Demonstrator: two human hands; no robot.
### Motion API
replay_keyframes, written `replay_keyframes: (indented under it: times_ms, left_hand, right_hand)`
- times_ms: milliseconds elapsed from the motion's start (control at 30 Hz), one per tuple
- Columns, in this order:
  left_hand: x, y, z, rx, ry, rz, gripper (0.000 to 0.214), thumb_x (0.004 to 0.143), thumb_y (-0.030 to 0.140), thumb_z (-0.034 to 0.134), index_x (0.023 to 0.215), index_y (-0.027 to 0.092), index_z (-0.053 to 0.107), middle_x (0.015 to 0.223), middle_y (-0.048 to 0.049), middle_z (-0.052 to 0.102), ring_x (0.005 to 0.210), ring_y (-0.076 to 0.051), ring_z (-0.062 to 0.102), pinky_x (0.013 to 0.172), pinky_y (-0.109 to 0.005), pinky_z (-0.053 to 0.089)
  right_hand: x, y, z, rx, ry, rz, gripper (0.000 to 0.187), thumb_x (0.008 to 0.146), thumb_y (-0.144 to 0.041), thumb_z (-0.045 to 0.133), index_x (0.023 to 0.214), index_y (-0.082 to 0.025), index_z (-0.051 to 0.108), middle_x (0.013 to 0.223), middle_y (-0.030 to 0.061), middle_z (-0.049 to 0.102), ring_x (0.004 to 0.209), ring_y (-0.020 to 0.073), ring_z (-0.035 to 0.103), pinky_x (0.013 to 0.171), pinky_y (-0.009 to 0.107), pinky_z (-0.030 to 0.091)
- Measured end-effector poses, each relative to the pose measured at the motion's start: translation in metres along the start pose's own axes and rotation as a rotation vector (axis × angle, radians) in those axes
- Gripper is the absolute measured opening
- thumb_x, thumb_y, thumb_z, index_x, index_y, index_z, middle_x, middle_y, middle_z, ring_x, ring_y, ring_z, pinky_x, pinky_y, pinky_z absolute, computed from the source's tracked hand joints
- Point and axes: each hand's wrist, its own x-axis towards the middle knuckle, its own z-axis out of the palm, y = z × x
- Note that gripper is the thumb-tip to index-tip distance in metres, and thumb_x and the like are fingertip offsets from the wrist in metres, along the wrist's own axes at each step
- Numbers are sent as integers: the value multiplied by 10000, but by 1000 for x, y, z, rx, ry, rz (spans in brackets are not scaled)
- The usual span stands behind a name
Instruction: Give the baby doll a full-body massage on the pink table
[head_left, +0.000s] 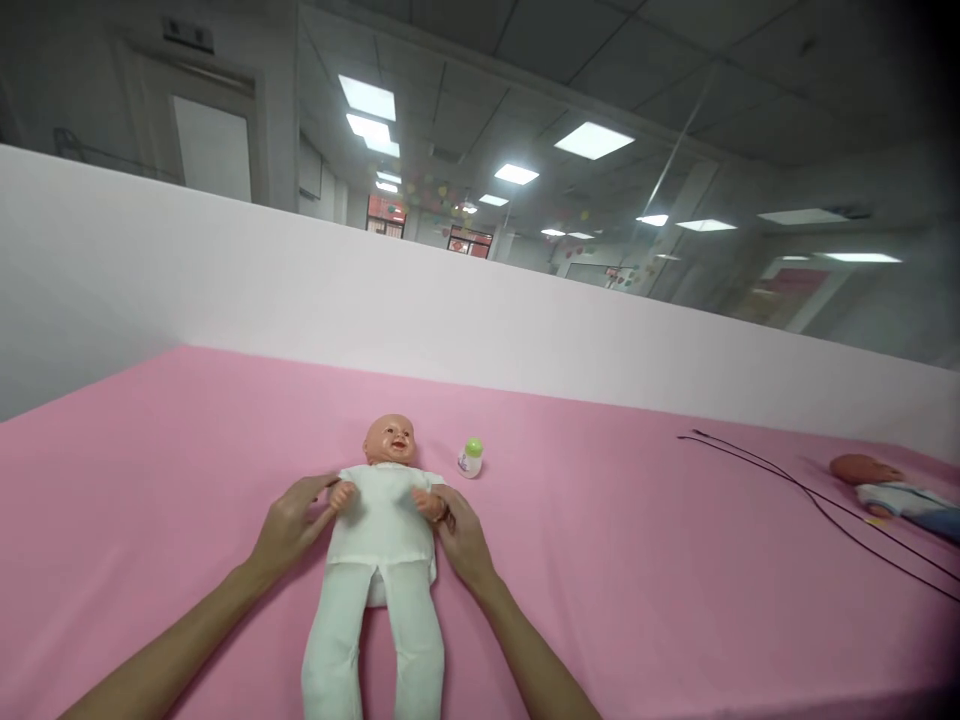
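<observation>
A baby doll (388,520) in a white top and white trousers lies on its back on the pink cover, head away from me. At the doll's arm on the left, my left hand (294,520) has thumb and fingers closed round the sleeve and forearm. On the other side, my right hand (463,535) grips the doll's other forearm near its wrist; some of those fingertips are hidden behind the arm. Just right of the doll's head stands a small baby bottle (471,460) with a green cap, apart from both hands.
The pink-covered table (600,560) ends at a white wall panel (420,310) along the back. To the right, black cables (787,475) run across the cover. A second doll (892,492) lies beyond them at the right edge.
</observation>
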Motion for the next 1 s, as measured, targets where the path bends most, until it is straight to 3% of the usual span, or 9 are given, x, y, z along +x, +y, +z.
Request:
replay_keyframes:
  times_ms: [100, 200, 400, 533, 633, 733, 833, 900, 1000]
  left_hand:
    - [3, 1, -9, -137, 207, -307, 856, 866, 534, 675, 1598, 315, 288, 1379, -93, 618, 1053, -276, 693, 837, -389, 603]
    - [8, -3, -22, -107, 360, -476, 1013, 866, 601, 642, 1645, 282, 79, 1423, -126, 533, 1161, -290, 641, 907, -408, 576]
    - [11, -30, -41, 526, 71, -598, 612, 914, 636, 435, 1239, 183, 687, 1174, -205, 620, 1190, -447, 547, 953, -599, 457]
    - [10, -36, -41, 621, 24, -631, 586, 941, 601, 378, 1158, 174, 717, 1241, -233, 611, 1204, -485, 517, 972, -657, 397]
    - [17, -13, -34, 611, 159, -418, 665, 955, 605, 382, 1370, 135, 601, 1398, -260, 522, 1312, -494, 442, 1031, -680, 363]
    - [36, 40, -14, 336, 221, -78, 631, 975, 578, 456, 1446, 164, 530, 1456, -203, 499, 1395, -388, 418, 1141, -563, 349]
    - [67, 102, 28, -197, 19, -23, 480, 962, 564, 558, 1279, 215, 651, 1345, -139, 632, 1248, -305, 596, 1087, -463, 457]
    - [90, 133, 68, -612, -181, -219, 470, 976, 563, 549, 1244, 192, 657, 1354, -151, 653, 1269, -284, 613, 1093, -431, 472]
    - [121, 155, 130, -980, -356, -717, 546, 1013, 598, 437, 1275, 153, 614, 1500, -195, 552, 1385, -263, 539, 1151, -392, 437]
  right_hand:
    - [6, 12, -9, 223, 295, 235, 432, 883, -397, 672, 1273, -223, 610, 1091, 92, 739, 923, 251, 723, 779, 391, 623]
    - [12, 29, -28, 228, 514, 436, 480, 892, -553, 596, 1207, -191, 590, 791, 24, 694, 619, 201, 653, 534, 303, 540]
    - [8, 54, -59, 15, 582, 557, 399, 731, -498, 696, 993, -203, 635, 753, 24, 687, 659, 226, 658, 559, 307, 501]
    - [-1, 59, -58, -69, 549, 561, 280, 721, -455, 687, 865, -216, 665, 771, 54, 697, 717, 253, 663, 627, 342, 514]
    - [2, 62, -61, -110, 567, 534, 368, 723, -422, 678, 1006, -187, 698, 1029, 142, 719, 920, 293, 678, 763, 391, 541]
    - [18, 66, -79, -129, 593, 488, 460, 808, -379, 576, 1201, -157, 664, 1295, 195, 638, 1161, 307, 625, 944, 436, 517]
    - [42, 67, -102, -132, 545, 416, 473, 884, -291, 439, 1297, -160, 629, 1346, 166, 630, 1227, 272, 600, 1040, 459, 481]
    - [57, 66, -113, -131, 447, 364, 476, 896, -228, 404, 1303, -169, 643, 1330, 140, 661, 1173, 249, 633, 1044, 461, 487]
    - [70, 61, -118, -125, 276, 282, 481, 878, -148, 423, 1276, -193, 690, 1358, 98, 676, 1184, 215, 642, 1094, 427, 463]
